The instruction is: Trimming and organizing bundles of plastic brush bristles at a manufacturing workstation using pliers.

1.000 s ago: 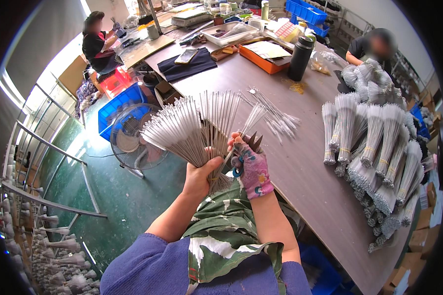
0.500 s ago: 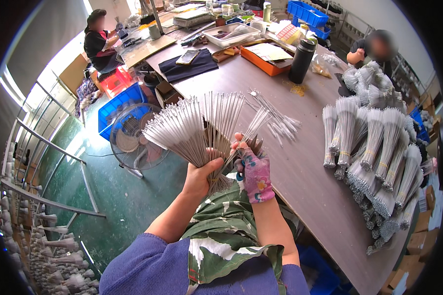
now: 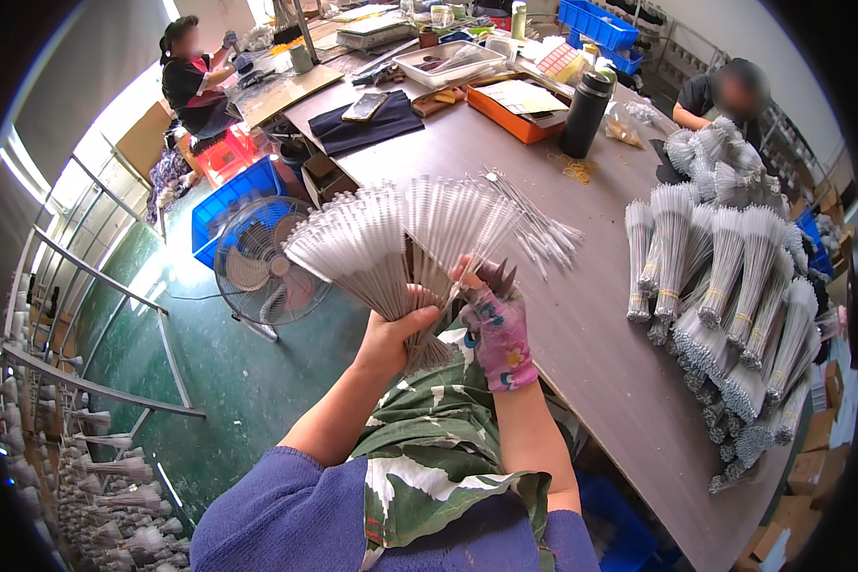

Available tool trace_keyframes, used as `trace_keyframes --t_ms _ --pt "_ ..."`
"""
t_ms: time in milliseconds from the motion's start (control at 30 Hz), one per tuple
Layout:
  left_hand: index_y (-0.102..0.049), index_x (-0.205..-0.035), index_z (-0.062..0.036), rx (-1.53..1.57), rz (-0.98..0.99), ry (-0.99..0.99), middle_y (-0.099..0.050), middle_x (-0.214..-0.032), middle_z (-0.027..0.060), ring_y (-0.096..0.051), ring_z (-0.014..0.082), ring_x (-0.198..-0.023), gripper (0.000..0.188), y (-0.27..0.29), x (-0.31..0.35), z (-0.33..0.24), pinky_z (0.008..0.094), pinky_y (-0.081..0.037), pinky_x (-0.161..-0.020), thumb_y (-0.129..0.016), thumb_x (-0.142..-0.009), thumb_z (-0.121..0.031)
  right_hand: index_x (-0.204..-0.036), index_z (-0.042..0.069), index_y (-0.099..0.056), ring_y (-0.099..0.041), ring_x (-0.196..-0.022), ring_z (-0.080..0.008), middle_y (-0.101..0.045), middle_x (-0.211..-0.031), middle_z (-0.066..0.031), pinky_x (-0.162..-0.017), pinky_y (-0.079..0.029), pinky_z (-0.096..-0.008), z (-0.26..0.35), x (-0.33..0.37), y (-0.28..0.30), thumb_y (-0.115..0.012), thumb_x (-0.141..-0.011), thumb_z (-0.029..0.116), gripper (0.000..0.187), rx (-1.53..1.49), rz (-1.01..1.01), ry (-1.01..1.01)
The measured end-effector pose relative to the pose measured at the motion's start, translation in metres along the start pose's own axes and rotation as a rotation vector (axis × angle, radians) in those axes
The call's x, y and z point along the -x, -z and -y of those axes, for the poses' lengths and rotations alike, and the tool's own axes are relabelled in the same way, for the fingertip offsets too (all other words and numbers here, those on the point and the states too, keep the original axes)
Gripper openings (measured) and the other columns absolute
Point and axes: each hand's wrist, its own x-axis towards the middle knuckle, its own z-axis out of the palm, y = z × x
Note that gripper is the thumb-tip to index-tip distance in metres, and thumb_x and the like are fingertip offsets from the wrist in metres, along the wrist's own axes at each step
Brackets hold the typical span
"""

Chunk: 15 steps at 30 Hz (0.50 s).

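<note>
A large fanned bundle of thin wire brushes [image 3: 350,234] with white bristle heads is gripped around its stems by my bare left hand [image 3: 402,329]. The bristles point up and away; the stem ends stick out below the fist. My right hand [image 3: 494,329], in a pink flowered fingerless glove, pinches the stems of brushes [image 3: 462,224] at the fan's right side. It also keeps a dark-bladed tool [image 3: 500,277] that looks like scissors, the points past the fingers and the handle mostly hidden. Loose brushes [image 3: 534,224] lie on the table [image 3: 582,315] just beyond.
Tied brush bundles [image 3: 725,276] are piled at the table's right. A black bottle [image 3: 587,114], orange tray [image 3: 515,110] and dark cloth with a phone [image 3: 363,107] lie farther back. A fan [image 3: 262,262] stands on the floor at left. Two people sit beyond.
The brushes by my right hand have swung left and merged with the rest of the fan. My right fingers have shifted slightly towards the bundle. The far-left person's hands and head have moved.
</note>
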Motion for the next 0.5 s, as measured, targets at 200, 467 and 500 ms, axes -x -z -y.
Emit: trace_keyframes --t_ms 200,467,500 --pt "-0.055 -0.101 -0.0027 0.033 0.024 0.08 -0.059 -0.092 0.0022 -0.056 0.0124 -0.084 0.026 -0.023 0.001 -0.003 0.0271 -0.044 -0.075 -0.064 -0.077 -0.001 -0.096 0.002 -0.061 -0.061 -0.076 -0.0142 -0.063 -0.087 -0.005 -0.068 -0.051 -0.0253 -0.007 -0.003 0.009 -0.067 -0.077 0.006 0.02 -0.186 0.037 -0.141" --pt "-0.055 -0.1 -0.0029 0.127 0.075 0.181 -0.058 -0.088 0.0003 -0.056 0.0111 -0.082 0.022 -0.02 -0.015 0.003 0.0263 -0.045 -0.074 -0.063 -0.08 -0.005 -0.106 0.003 -0.057 -0.061 -0.081 -0.0176 -0.061 -0.094 -0.0075 -0.07 -0.051 -0.0255 -0.009 -0.007 0.039 -0.063 -0.08 0.01 0.027 -0.414 0.106 -0.084" --pt "-0.056 -0.098 -0.003 0.095 0.076 0.196 -0.057 -0.087 0.0001 -0.056 0.0105 -0.08 0.019 -0.023 -0.017 0.004 0.0256 -0.045 -0.072 -0.063 -0.08 -0.005 -0.109 0.003 -0.055 -0.061 -0.082 -0.0178 -0.061 -0.096 -0.0081 -0.071 -0.05 -0.0258 -0.005 -0.006 0.038 -0.063 -0.08 0.009 0.03 -0.385 0.118 -0.074"
